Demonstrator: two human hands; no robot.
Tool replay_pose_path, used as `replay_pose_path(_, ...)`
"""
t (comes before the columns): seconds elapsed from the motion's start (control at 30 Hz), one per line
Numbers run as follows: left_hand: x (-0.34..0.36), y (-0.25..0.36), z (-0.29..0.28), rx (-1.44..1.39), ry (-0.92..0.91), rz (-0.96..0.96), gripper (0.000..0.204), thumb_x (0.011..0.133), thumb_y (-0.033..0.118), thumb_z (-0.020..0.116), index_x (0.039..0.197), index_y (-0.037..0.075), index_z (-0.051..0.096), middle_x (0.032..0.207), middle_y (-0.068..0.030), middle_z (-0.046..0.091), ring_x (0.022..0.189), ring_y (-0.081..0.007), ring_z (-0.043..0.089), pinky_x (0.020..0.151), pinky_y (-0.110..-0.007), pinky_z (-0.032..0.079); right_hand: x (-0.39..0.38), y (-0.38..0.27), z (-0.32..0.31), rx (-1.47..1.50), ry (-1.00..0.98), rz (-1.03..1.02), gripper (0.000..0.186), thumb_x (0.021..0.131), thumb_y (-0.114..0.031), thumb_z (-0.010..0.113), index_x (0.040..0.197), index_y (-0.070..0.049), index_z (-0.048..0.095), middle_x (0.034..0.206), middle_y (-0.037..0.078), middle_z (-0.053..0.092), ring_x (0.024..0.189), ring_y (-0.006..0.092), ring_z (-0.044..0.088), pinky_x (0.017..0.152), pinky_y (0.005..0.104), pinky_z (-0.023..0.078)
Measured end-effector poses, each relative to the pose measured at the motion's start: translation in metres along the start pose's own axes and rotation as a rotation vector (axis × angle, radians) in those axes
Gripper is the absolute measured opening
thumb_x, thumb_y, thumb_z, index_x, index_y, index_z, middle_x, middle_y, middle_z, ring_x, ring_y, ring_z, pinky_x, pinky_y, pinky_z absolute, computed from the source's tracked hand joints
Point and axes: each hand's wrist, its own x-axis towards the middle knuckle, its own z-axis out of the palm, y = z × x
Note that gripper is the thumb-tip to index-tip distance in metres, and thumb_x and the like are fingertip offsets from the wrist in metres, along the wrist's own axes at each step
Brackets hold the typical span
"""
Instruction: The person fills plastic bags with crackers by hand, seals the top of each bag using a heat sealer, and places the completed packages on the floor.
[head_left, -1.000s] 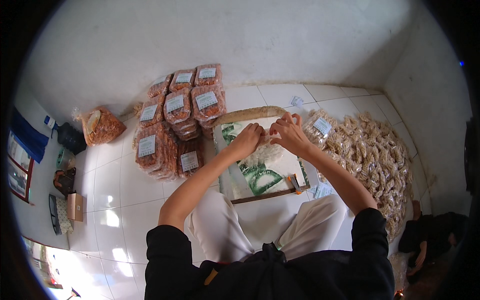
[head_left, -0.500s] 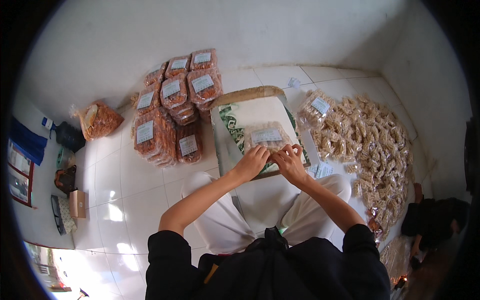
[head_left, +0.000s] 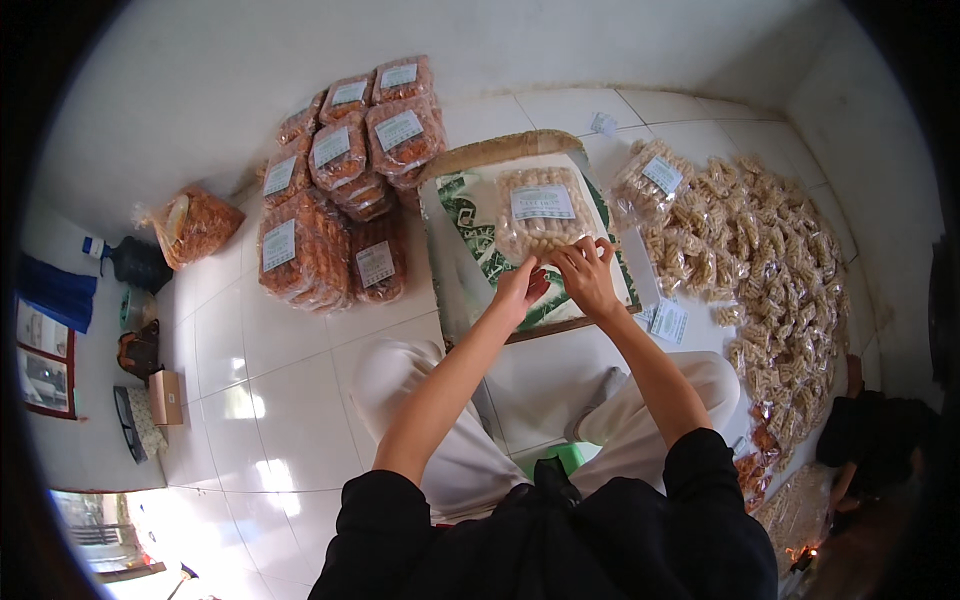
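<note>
A clear plastic bag of pale, twisted snack pieces (head_left: 512,232) with a white-and-green label lies on a low board (head_left: 500,158) covered with white and green sheeting, in front of my crossed legs. My right hand (head_left: 588,278) is closed at the bag's near edge, its fingers pinching the plastic. At the near left corner is my left hand (head_left: 522,287), its fingers curled against the bag's edge; its exact grip is partly hidden. Another labelled bag of pale snacks (head_left: 650,185) rests just right of the board.
Stacked labelled bags of reddish-brown snacks (head_left: 305,250) stand left of the board. A big heap of small pale snack bags (head_left: 770,260) spreads to the right. Loose labels (head_left: 669,321) lie near my right knee. Another person (head_left: 875,440) sits at the far right. A tied bag (head_left: 195,228) leans at the left wall.
The labelled bag now lies farther up the board, away from me, with its label more fully visible. My hands stay at its near edge, the left one now turned more sideways. The view has shifted slightly.
</note>
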Motion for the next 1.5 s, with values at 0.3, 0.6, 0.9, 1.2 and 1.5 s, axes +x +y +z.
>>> replay_pose_path(0.3, 0.039, -0.010, -0.010, 0.058, -0.013, -0.047, 0.014, 0.082, 0.008, 0.063, 0.086, -0.005, 0.059, 0.085, -0.0106, 0.063, 0.072, -0.0176, 0.063, 0.070, -0.028, 0.057, -0.019, 0.019, 0.020, 0.000, -0.104, -0.015, 0.024, 0.071, -0.009, 0.058, 0.094, -0.013, 0.060, 0.095, -0.003, 0.057, 0.094, 0.0151, 0.049, 0.086, 0.0407, 0.028)
replay_pose_path(0.6, 0.053, -0.019, 0.001, 0.104, 0.091, -0.016, 0.013, 0.083, 0.011, 0.064, 0.086, -0.002, 0.060, 0.086, -0.0081, 0.062, 0.074, -0.0145, 0.060, 0.071, -0.024, 0.054, -0.021, 0.023, -0.004, 0.195, -0.025, 0.297, 0.024, 0.072, -0.007, 0.063, 0.095, -0.011, 0.062, 0.099, 0.005, 0.056, 0.094, 0.0242, 0.047, 0.086, 0.0399, 0.036)
replay_pose_path(0.9, 0.050, -0.014, 0.015, 0.113, 0.052, -0.055, 0.011, 0.079, 0.006, 0.066, 0.083, -0.002, 0.060, 0.079, -0.0056, 0.061, 0.068, -0.0111, 0.059, 0.065, -0.020, 0.053, -0.085, 0.034, 0.003, 0.038, 0.016, 0.773, 0.027, 0.074, -0.016, 0.068, 0.098, -0.010, 0.057, 0.101, 0.009, 0.052, 0.096, 0.0285, 0.046, 0.083, 0.0403, 0.037)
replay_pose_path(1.2, 0.050, -0.020, 0.014, 0.171, 0.088, -0.053, 0.012, 0.080, 0.007, 0.066, 0.083, -0.003, 0.060, 0.080, -0.0075, 0.061, 0.068, -0.0119, 0.059, 0.064, -0.020, 0.053, -0.100, 0.018, 0.020, 0.000, -0.103, 0.847, 0.039, 0.074, -0.021, 0.069, 0.108, -0.012, 0.053, 0.109, 0.011, 0.049, 0.104, 0.0297, 0.044, 0.088, 0.0430, 0.033)
replay_pose_path(1.5, 0.052, -0.023, 0.020, 0.148, 0.086, -0.014, 0.013, 0.086, 0.012, 0.060, 0.090, 0.000, 0.060, 0.090, -0.0071, 0.061, 0.077, -0.0133, 0.060, 0.073, -0.023, 0.055, -0.029, 0.015, 0.021, 0.151, -0.088, 0.337, 0.039, 0.070, -0.009, 0.067, 0.106, -0.014, 0.054, 0.105, 0.003, 0.051, 0.102, 0.0247, 0.046, 0.089, 0.0420, 0.032)
